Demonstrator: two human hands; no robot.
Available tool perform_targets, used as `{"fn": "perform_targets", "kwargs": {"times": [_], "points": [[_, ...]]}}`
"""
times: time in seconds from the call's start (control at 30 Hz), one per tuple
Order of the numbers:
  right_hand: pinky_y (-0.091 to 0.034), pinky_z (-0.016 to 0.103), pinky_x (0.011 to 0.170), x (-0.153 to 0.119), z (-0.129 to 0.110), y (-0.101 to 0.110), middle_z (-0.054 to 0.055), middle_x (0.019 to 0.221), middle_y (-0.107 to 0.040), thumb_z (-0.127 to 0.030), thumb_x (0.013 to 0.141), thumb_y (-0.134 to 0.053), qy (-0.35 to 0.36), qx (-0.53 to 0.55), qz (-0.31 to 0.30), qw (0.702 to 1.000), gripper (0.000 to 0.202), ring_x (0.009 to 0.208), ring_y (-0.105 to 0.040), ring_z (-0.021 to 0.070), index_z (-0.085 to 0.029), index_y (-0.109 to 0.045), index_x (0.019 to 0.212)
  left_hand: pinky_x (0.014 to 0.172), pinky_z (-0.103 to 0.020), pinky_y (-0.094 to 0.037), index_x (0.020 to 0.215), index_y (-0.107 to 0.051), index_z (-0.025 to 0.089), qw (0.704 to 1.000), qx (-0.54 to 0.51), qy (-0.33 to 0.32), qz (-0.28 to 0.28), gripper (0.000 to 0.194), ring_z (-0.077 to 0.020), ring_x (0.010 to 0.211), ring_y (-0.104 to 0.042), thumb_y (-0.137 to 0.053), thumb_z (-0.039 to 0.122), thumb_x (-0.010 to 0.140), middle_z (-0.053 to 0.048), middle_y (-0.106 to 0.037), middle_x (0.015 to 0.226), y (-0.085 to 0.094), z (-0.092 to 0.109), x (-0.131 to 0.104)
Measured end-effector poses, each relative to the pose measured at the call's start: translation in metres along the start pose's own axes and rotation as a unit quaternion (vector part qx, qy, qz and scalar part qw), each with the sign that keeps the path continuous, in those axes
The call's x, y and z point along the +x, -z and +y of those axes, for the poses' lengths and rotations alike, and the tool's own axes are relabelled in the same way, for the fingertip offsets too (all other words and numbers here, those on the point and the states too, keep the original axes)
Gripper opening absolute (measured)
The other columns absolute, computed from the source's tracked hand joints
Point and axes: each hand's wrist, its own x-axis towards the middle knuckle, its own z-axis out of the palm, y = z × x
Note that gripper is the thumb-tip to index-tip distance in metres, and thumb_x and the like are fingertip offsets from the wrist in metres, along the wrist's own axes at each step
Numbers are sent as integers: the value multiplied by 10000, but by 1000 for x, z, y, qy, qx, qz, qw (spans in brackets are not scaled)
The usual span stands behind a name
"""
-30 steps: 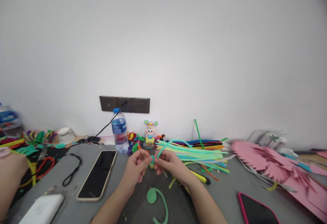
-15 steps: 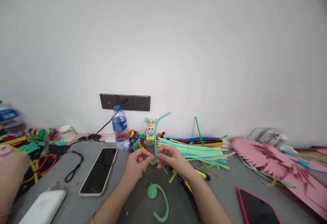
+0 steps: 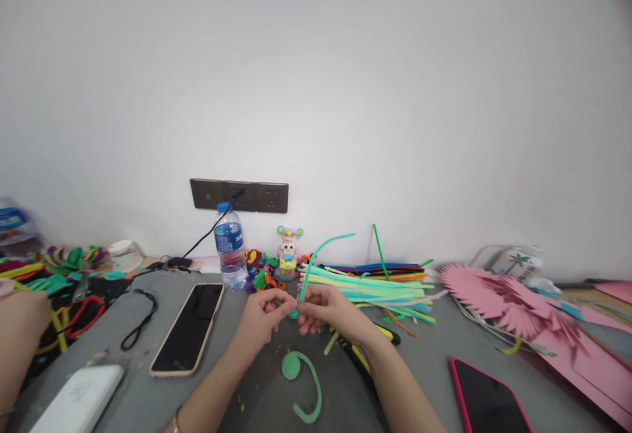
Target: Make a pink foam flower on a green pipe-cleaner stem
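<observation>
Between the fingertips of my left hand (image 3: 270, 311) and my right hand (image 3: 323, 308) is a teal pipe cleaner (image 3: 316, 254). Both hands are closed in a pinch on its lower end, where a small coil shows beneath the fingers. Its free end rises and arches over to the right. On the grey table below my hands lies a green pipe cleaner (image 3: 316, 390) with one end wound into a flat disc and a curved tail. Yellow-and-black handled pliers or cutters (image 3: 363, 357) lie partly under my right forearm.
Behind my hands stand a small figurine (image 3: 288, 253), a water bottle (image 3: 230, 249) and a bundle of pipe cleaners (image 3: 390, 291). Phones lie left (image 3: 188, 329) and right (image 3: 488, 397). Pink cut paper (image 3: 518, 308) spreads at right. Another person's hand (image 3: 22, 321) is at far left.
The pipe cleaner's free end has swung to the right and leans over more. My hands stay pinched together at nearly the same spot. The view has shifted slightly.
</observation>
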Motion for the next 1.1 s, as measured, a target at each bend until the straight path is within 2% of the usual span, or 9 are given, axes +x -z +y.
{"fn": "perform_targets", "kwargs": {"times": [0.07,0.17,0.27,0.37,0.47,0.57,0.77,0.9,1.1], "points": [[-437,199,480,2,0,0,-5,623,-673,-471,709,-736,12,-11,7,1000,358,528,-664,130,-153,-572,726,284,-164,-190,716,-676,132,1000,-3,0,-6,445,-40,255,-279,-717,567,633,97,-374,331,0,-4,1],[-422,200,473,6,3,-2,-31,579,-638,-482,697,-744,47,-3,50,998,366,477,-616,106,-157,-580,725,272,-154,-188,853,-665,131,999,-35,8,-10,506,-35,237,-273,-690,597,656,100,-414,350,-1,-9,2],[-440,213,504,10,7,-5,-26,598,-649,-488,696,-747,68,31,89,993,368,510,-628,116,-164,-577,737,266,-147,-195,920,-642,138,997,-70,28,-11,539,-29,236,-256,-712,592,640,112,-419,362,-2,-14,3],[-478,236,558,11,7,-10,-8,644,-677,-477,692,-761,69,70,93,991,368,572,-663,142,-165,-587,781,265,-148,-183,862,-634,135,994,-101,41,-12,524,-31,246,-257,-726,593,624,112,-405,352,-3,-17,5],[-495,240,587,9,5,-14,15,675,-696,-469,693,-766,63,83,71,992,362,608,-680,150,-151,-606,761,279,-151,-180,793,-634,129,992,-119,40,-8,506,-29,254,-256,-726,598,625,113,-378,334,-1,-17,6],[-491,228,580,9,5,-12,30,689,-705,-461,717,-749,60,73,55,994,349,608,-683,143,-136,-626,753,274,-162,-163,723,-632,131,995,-85,43,-13,504,-27,237,-255,-709,620,628,103,-392,339,1,-12,5],[-465,226,506,11,6,-2,-8,586,-676,-500,658,-770,76,25,99,992,385,522,-657,140,-162,-591,705,283,-182,-160,650,-639,146,999,-15,32,-14,480,-40,235,-251,-711,619,609,101,-368,316,0,-4,2],[-446,221,464,5,0,4,-15,551,-660,-491,648,-770,63,-42,64,995,374,469,-629,129,-164,-589,630,309,-188,-166,587,-638,156,998,29,14,-56,379,-47,271,-256,-724,521,643,96,-349,331,-1,-5,1],[-430,196,438,-9,-3,15,-8,541,-663,-485,680,-745,-13,-99,-13,995,371,448,-620,116,-155,-585,620,344,-188,-166,563,-649,143,989,88,12,-117,324,-54,314,-283,-726,441,661,77,-376,360,-5,-3,-5]]}}
